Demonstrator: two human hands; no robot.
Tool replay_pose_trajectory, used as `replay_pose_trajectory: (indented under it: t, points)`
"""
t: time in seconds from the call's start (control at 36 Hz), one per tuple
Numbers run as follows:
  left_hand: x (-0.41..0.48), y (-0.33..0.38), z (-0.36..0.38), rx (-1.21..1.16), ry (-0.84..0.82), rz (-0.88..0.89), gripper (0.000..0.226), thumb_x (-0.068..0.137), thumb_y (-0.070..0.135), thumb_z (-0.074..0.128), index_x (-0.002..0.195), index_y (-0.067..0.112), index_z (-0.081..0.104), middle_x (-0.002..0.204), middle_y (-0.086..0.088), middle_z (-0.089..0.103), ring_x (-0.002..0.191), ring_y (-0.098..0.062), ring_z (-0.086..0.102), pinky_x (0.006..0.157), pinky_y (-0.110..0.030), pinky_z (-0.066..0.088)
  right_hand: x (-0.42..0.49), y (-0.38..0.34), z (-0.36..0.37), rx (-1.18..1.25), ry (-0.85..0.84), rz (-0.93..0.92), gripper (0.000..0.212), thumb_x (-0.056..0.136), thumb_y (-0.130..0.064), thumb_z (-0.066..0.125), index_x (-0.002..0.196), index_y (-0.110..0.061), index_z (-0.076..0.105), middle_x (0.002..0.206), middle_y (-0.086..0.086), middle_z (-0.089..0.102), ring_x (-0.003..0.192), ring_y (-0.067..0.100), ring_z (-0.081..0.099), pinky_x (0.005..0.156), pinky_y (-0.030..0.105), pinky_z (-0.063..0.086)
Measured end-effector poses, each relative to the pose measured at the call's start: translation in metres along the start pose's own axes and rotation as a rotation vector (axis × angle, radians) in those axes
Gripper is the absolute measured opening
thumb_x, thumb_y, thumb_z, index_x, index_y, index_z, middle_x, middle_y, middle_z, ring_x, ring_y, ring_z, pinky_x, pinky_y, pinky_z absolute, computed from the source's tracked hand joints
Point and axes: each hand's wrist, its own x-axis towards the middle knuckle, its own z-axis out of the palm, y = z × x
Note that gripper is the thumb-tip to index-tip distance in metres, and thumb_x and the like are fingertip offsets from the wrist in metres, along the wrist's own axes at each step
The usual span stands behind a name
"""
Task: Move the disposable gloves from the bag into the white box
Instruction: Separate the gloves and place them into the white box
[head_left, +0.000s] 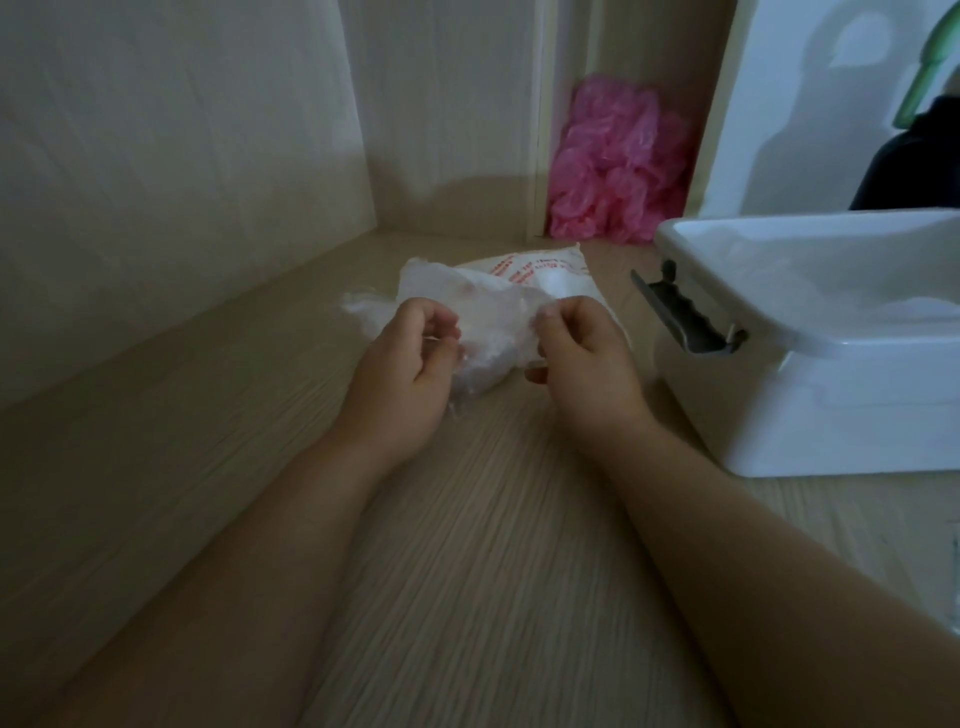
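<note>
Two bare hands meet over the middle of a pale wood-grain worktop (467, 545), both working a wad of thin, clear disposable gloves (483, 332) held between them. The left hand (410, 364) has its fingers curled in, pinching the film at the wad's left edge, and the right hand (582, 358) pinches the right edge with fingertips and thumb closed on the plastic. Just behind the gloves lies the bag (540, 273), a flat white plastic packet resting on the worktop and partly hidden by the raised film; it carries red printing, but the letters are too blurred to read. To the right, near the right hand yet apart from it, stands the white box (831, 405), open at the top, with a dark metal latch or handle (680, 317) on the side facing the hands; something pale lies inside, though what it is cannot be told. Farther back, in a narrow gap between a wooden panel (535, 130) and a white upright surface (810, 104), sits a heap of crumpled pink plastic (618, 166), well apart from the hands. Light wooden walls (182, 130) close in the worktop on the left and at the rear. A dark shape and a green item show at the far right edge, too cut off to name.
</note>
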Motion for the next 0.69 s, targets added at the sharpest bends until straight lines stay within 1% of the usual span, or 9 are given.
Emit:
replay_pose_trajectory:
  t: [0.06, 0.17, 0.22, 0.31, 0.42, 0.5, 0.56, 0.61, 0.69]
  points:
    - [0.000, -0.002, 0.001, 0.052, -0.044, -0.014, 0.010, 0.097, 0.016, 0.049, 0.099, 0.023, 0.056, 0.102, 0.005, 0.065, 0.095, -0.010, 0.061, 0.083, -0.026, 0.048, -0.003, -0.003, 0.000, 0.072, 0.000, 0.026, 0.020, 0.099, -0.031, 0.045, 0.095, -0.019, 0.059, 0.091, -0.011, 0.060, 0.089, 0.007, 0.059, 0.085, 0.035, 0.055]
    - [-0.001, -0.005, 0.003, 0.047, -0.105, -0.096, 0.020, 0.099, 0.022, 0.047, 0.110, 0.022, 0.064, 0.111, 0.009, 0.065, 0.104, -0.008, 0.057, 0.085, -0.020, 0.041, -0.010, -0.010, 0.002, 0.162, -0.021, 0.038, 0.021, 0.100, -0.030, 0.041, 0.091, -0.021, 0.058, 0.094, -0.009, 0.062, 0.090, 0.008, 0.060, 0.078, 0.026, 0.056]
    - [-0.003, -0.006, 0.004, 0.094, -0.092, -0.061, 0.031, 0.097, 0.033, 0.047, 0.119, 0.020, 0.064, 0.117, 0.007, 0.062, 0.111, -0.010, 0.054, 0.090, -0.021, 0.038, -0.012, -0.014, 0.002, 0.187, -0.021, 0.055, 0.024, 0.101, -0.029, 0.041, 0.092, -0.016, 0.060, 0.095, -0.005, 0.063, 0.093, 0.011, 0.060, 0.083, 0.031, 0.055]
    - [-0.004, -0.006, 0.004, 0.226, -0.026, 0.092, 0.053, 0.084, 0.046, 0.043, 0.124, 0.019, 0.062, 0.124, -0.002, 0.057, 0.117, -0.017, 0.050, 0.098, -0.027, 0.037, -0.014, -0.016, 0.001, 0.146, -0.049, 0.066, 0.030, 0.101, -0.027, 0.041, 0.095, -0.006, 0.063, 0.097, 0.002, 0.067, 0.096, 0.015, 0.061, 0.094, 0.037, 0.049]
    - [-0.006, 0.002, 0.005, 0.300, -0.084, 0.225, 0.052, 0.076, 0.045, 0.045, 0.114, 0.015, 0.065, 0.113, 0.000, 0.062, 0.105, -0.019, 0.056, 0.090, -0.033, 0.044, -0.014, -0.015, 0.003, 0.152, -0.087, 0.102, 0.033, 0.099, -0.022, 0.043, 0.096, 0.007, 0.060, 0.103, 0.017, 0.066, 0.102, 0.027, 0.062, 0.097, 0.046, 0.047]
    - [-0.008, 0.004, 0.002, 0.326, -0.087, 0.245, 0.046, 0.074, 0.043, 0.051, 0.109, 0.016, 0.064, 0.105, 0.002, 0.066, 0.098, -0.019, 0.059, 0.084, -0.038, 0.048, -0.012, -0.013, 0.004, 0.200, -0.087, 0.115, 0.033, 0.098, -0.022, 0.045, 0.092, 0.007, 0.060, 0.102, 0.022, 0.066, 0.102, 0.033, 0.062, 0.097, 0.051, 0.047]
    - [-0.009, 0.006, 0.000, 0.323, -0.046, 0.192, 0.039, 0.076, 0.041, 0.064, 0.107, 0.019, 0.059, 0.103, 0.006, 0.064, 0.098, -0.017, 0.059, 0.086, -0.038, 0.046, -0.011, -0.014, 0.003, 0.236, -0.075, 0.138, 0.034, 0.098, -0.023, 0.045, 0.092, 0.007, 0.058, 0.099, 0.021, 0.067, 0.102, 0.035, 0.062, 0.096, 0.052, 0.047]
    - [-0.008, 0.007, -0.001, 0.347, -0.046, 0.145, 0.036, 0.078, 0.040, 0.072, 0.102, 0.024, 0.049, 0.099, 0.012, 0.058, 0.096, -0.011, 0.056, 0.087, -0.035, 0.043, -0.010, -0.013, 0.003, 0.249, -0.044, 0.129, 0.031, 0.097, -0.023, 0.045, 0.082, -0.001, 0.060, 0.086, 0.011, 0.070, 0.097, 0.033, 0.064, 0.094, 0.053, 0.048]
    - [-0.007, 0.004, 0.001, 0.488, -0.070, 0.139, 0.029, 0.082, 0.043, 0.067, 0.094, 0.026, 0.048, 0.091, 0.014, 0.056, 0.089, -0.011, 0.055, 0.084, -0.034, 0.040, -0.009, -0.013, 0.001, 0.228, 0.045, 0.117, 0.028, 0.096, -0.023, 0.045, 0.076, -0.010, 0.060, 0.084, 0.003, 0.069, 0.092, 0.023, 0.065, 0.093, 0.048, 0.050]
